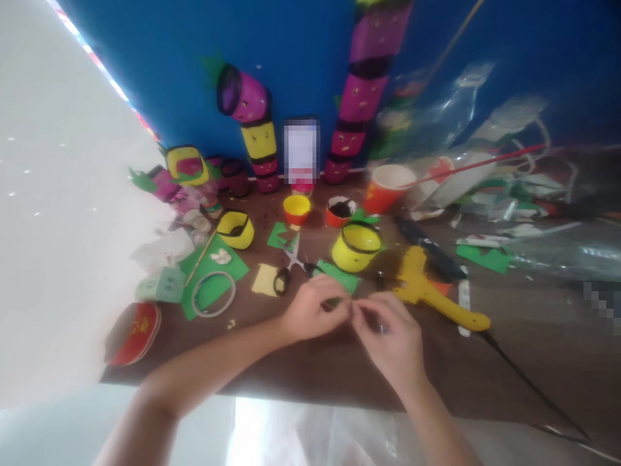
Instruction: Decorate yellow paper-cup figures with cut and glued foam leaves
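Observation:
My left hand and my right hand meet over the brown table, fingertips pinched together on a small dark green scrap that is too blurred to name. Just beyond the hands lie a green paper piece and a yellow paper cup ring with a black rim. Scissors lie to the left of it, on a yellow paper square. A yellow glue gun lies right of my right hand.
Purple and yellow cup towers lean on a blue wall. Small yellow and orange cups, a tape ring on green paper, a red lid and crumpled plastic bags crowd the table. A black cord runs right.

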